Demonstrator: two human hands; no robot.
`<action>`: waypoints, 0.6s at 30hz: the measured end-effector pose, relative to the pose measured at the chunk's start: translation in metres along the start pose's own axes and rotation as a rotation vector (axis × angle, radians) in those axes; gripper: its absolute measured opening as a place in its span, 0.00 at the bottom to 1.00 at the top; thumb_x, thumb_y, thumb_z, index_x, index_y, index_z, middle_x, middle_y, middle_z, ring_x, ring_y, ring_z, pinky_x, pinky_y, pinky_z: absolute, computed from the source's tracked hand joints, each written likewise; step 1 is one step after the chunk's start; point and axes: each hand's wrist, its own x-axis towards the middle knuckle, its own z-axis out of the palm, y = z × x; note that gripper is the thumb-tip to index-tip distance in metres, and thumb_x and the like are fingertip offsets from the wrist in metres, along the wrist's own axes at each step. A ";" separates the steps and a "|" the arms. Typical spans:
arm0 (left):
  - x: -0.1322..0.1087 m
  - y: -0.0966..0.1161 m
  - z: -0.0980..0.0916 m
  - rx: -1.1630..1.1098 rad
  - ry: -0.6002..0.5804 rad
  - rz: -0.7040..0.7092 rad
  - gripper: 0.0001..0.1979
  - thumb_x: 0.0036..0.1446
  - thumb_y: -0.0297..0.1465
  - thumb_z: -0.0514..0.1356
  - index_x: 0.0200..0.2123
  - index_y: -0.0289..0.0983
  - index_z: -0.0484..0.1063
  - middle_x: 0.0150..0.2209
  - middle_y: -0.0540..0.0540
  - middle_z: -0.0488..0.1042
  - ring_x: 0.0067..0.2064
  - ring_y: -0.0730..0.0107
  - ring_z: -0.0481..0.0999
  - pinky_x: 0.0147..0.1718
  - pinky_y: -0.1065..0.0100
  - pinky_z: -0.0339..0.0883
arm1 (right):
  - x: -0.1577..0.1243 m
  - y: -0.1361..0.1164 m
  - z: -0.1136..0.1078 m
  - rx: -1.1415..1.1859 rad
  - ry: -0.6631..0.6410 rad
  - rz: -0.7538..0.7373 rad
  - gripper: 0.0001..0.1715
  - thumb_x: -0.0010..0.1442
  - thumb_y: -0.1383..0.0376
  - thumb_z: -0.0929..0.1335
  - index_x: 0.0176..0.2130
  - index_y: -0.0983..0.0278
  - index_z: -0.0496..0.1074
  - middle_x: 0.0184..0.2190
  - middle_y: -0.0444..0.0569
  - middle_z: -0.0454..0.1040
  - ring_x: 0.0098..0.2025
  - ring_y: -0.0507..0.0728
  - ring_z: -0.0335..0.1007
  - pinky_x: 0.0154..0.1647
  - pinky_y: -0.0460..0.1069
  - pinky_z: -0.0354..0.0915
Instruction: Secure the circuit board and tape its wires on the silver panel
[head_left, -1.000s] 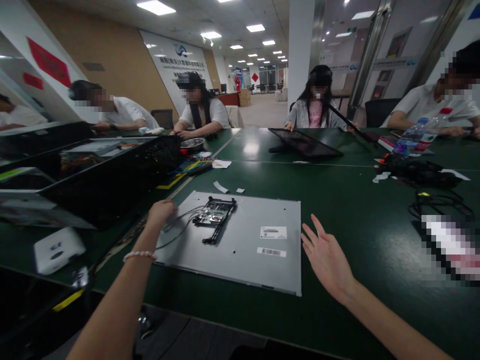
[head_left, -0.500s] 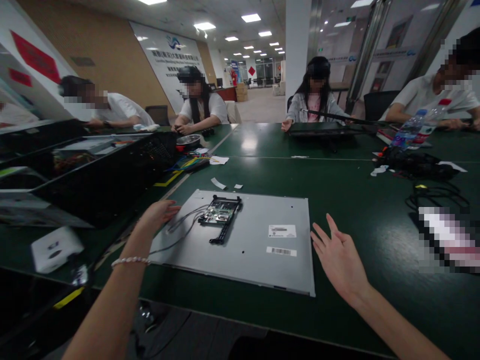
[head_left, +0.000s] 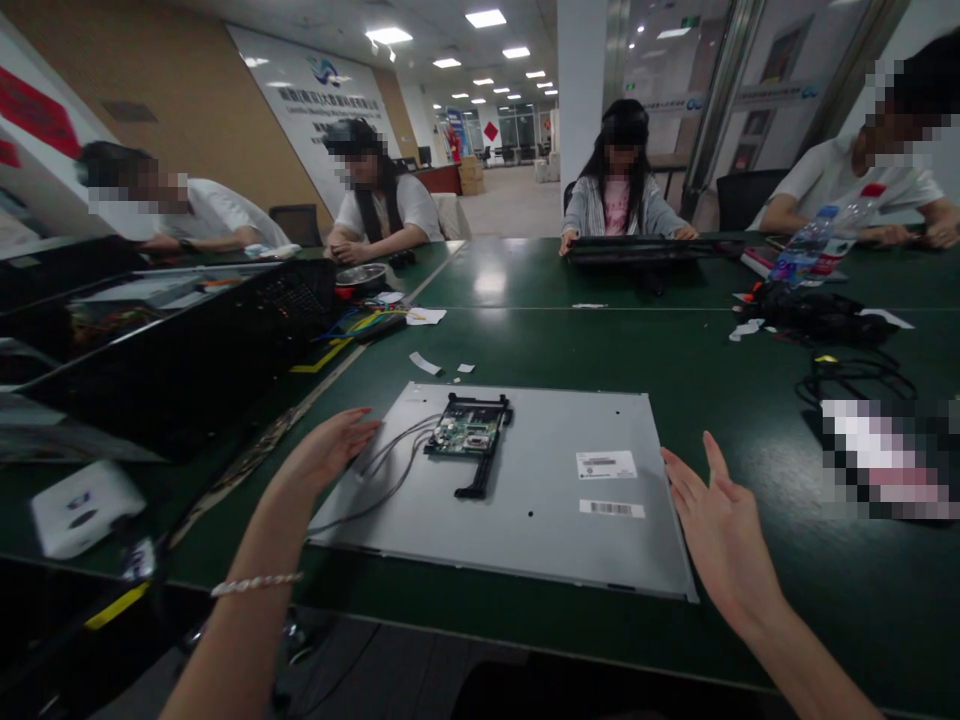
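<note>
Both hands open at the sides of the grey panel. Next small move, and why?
Probably close both hands onto the panel's side edges. The left hand is open at the left edge of the grey panel, beside the grey cables; the right hand is open just off the right edge. Neither grips anything, and the circuit board lies untouched on top.

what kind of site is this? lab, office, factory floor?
Probably an electronics assembly or teardown workroom in an office building: a bare panel back with an exposed circuit board, loose cables, and other people seated around long green tables.
</note>
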 end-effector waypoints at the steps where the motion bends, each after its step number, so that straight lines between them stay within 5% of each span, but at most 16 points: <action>1: -0.003 -0.002 0.003 0.008 -0.002 0.008 0.15 0.63 0.29 0.56 0.53 0.33 0.68 0.39 0.41 0.77 0.44 0.66 0.75 0.46 0.68 0.66 | 0.000 -0.001 -0.004 -0.003 0.012 -0.006 0.45 0.62 0.49 0.64 0.71 0.47 0.41 0.56 0.45 0.73 0.67 0.59 0.56 0.71 0.60 0.40; 12: -0.048 -0.012 0.042 -0.044 -0.025 0.049 0.18 0.56 0.28 0.61 0.51 0.35 0.71 0.43 0.39 0.77 0.50 0.62 0.76 0.49 0.66 0.68 | 0.011 -0.024 -0.050 -0.168 0.133 -0.106 0.50 0.55 0.49 0.70 0.69 0.52 0.49 0.39 0.45 0.77 0.57 0.62 0.68 0.69 0.63 0.46; 18: -0.063 -0.019 0.058 -0.060 -0.082 0.068 0.20 0.54 0.29 0.63 0.51 0.37 0.72 0.45 0.39 0.78 0.52 0.61 0.75 0.49 0.66 0.70 | 0.018 -0.033 -0.081 -0.264 0.182 -0.159 0.43 0.55 0.49 0.71 0.65 0.52 0.57 0.35 0.43 0.76 0.54 0.62 0.70 0.66 0.61 0.53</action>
